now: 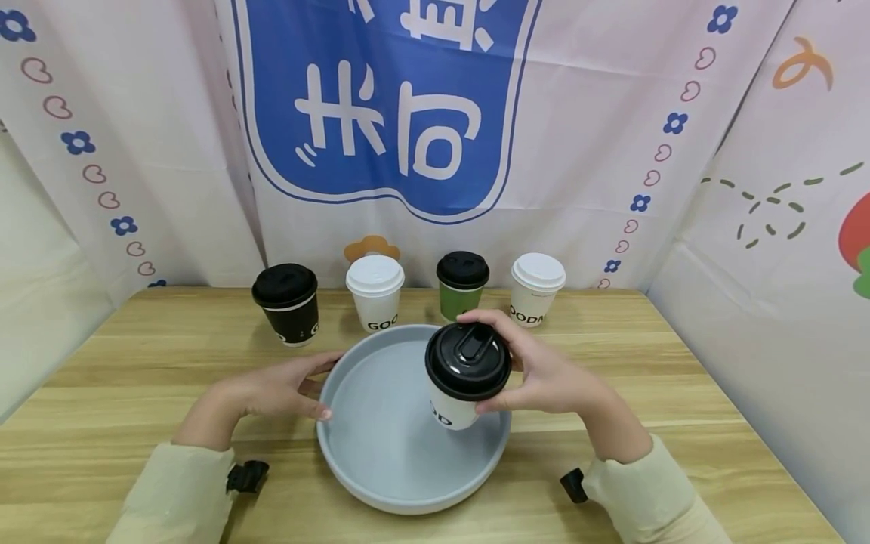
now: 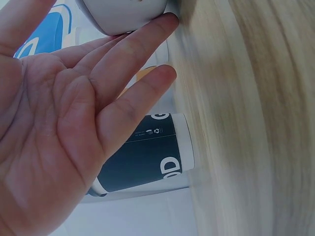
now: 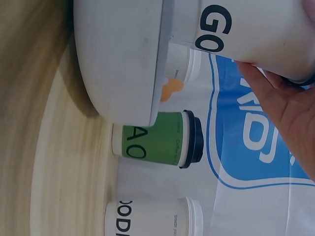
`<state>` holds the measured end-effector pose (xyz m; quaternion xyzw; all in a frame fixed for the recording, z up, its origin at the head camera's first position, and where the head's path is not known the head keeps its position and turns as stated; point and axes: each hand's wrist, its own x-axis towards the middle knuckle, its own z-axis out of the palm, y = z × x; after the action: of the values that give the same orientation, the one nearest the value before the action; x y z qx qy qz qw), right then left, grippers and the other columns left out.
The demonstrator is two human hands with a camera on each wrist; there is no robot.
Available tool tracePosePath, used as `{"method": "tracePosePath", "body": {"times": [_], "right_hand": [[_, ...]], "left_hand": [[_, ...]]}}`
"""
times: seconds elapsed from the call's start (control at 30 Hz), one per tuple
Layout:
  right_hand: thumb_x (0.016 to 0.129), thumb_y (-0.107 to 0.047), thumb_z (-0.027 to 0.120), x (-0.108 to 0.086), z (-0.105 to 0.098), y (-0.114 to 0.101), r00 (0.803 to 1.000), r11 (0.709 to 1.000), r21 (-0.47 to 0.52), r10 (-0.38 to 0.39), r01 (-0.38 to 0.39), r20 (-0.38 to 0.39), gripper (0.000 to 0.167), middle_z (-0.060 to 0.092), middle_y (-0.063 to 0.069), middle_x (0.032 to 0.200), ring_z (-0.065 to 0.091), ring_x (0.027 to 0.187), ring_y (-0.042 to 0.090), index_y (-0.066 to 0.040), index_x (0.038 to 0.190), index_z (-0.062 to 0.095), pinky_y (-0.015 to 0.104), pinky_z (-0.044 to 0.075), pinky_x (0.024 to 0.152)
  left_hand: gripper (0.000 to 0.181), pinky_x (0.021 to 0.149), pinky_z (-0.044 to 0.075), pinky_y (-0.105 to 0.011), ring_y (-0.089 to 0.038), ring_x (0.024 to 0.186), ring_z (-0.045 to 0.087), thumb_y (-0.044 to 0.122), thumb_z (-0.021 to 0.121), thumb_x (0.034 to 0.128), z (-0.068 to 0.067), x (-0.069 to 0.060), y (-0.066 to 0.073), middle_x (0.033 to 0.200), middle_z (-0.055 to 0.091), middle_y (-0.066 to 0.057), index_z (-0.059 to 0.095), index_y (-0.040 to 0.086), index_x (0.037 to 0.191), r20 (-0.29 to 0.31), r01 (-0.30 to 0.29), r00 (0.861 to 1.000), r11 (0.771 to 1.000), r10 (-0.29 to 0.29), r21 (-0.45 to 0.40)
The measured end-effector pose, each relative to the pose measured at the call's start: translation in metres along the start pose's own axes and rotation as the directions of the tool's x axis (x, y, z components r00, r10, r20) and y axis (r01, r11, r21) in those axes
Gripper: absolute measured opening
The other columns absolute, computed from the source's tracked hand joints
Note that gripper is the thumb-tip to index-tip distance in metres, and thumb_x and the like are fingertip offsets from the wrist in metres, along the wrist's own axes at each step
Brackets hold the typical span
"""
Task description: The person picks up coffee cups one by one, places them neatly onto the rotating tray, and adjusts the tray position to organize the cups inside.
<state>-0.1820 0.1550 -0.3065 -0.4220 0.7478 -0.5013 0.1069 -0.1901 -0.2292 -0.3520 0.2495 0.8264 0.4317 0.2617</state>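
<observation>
A round grey tray (image 1: 381, 453) lies on the wooden table. My right hand (image 1: 550, 374) grips a white cup with a black lid (image 1: 469, 363) at the tray's right side; the right wrist view shows this white cup (image 3: 266, 29) and the hand (image 3: 290, 108) on it beside the tray wall (image 3: 118, 59). At the tray's left rim rests my left hand (image 1: 282, 389), thumb on the rim and fingers spread. In the left wrist view the hand's (image 2: 64, 113) fingers extend beneath the tray's edge (image 2: 128, 14).
Behind the tray stand a black cup (image 1: 288, 306), a white-lidded cup (image 1: 375, 291), a green cup with a black lid (image 1: 462, 283) and another white-lidded cup (image 1: 535, 287). A printed cloth (image 1: 578, 151) hangs along the table's back edge.
</observation>
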Motion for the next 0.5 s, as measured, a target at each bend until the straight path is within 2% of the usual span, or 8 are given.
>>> {"method": "tracePosePath", "body": {"times": [0.1, 0.23, 0.5], "right_hand": [[0.072, -0.007, 0.088, 0.001, 0.006, -0.001, 1.000, 1.000, 0.001, 0.009, -0.009, 0.024, 0.095, 0.045, 0.006, 0.145, 0.051, 0.130, 0.024, -0.019, 0.149, 0.033, 0.036, 0.054, 0.101], [0.073, -0.009, 0.088, 0.004, 0.013, 0.000, 0.998, 1.000, -0.004, -0.014, 0.014, 0.053, 0.094, 0.042, 0.008, 0.149, 0.050, 0.131, 0.027, -0.015, 0.149, 0.033, 0.035, 0.053, 0.101], [0.074, -0.007, 0.087, 0.007, 0.025, 0.004, 0.991, 0.998, 0.046, -0.055, 0.050, 0.126, 0.093, 0.043, 0.009, 0.146, 0.051, 0.130, 0.023, -0.016, 0.148, 0.033, 0.037, 0.053, 0.102]], "left_hand": [[0.098, 0.108, 0.042, -0.060, -0.057, 0.136, 0.038, 0.023, 0.078, 0.0852, 0.000, 0.000, 0.000, 0.159, 0.021, -0.034, 0.016, -0.004, 0.156, 0.004, -0.008, 1.000, 1.000, 0.008, 0.002], [0.098, 0.108, 0.043, -0.060, -0.057, 0.136, 0.038, 0.022, 0.078, 0.0852, -0.001, 0.000, 0.000, 0.159, 0.020, -0.034, 0.016, -0.004, 0.156, 0.005, -0.009, 1.000, 1.000, 0.009, 0.000], [0.098, 0.110, 0.040, -0.061, -0.056, 0.138, 0.037, 0.023, 0.078, 0.0851, 0.000, 0.000, 0.000, 0.159, 0.022, -0.032, 0.017, -0.002, 0.157, -0.003, 0.007, 1.000, 1.000, -0.007, 0.013]]}}
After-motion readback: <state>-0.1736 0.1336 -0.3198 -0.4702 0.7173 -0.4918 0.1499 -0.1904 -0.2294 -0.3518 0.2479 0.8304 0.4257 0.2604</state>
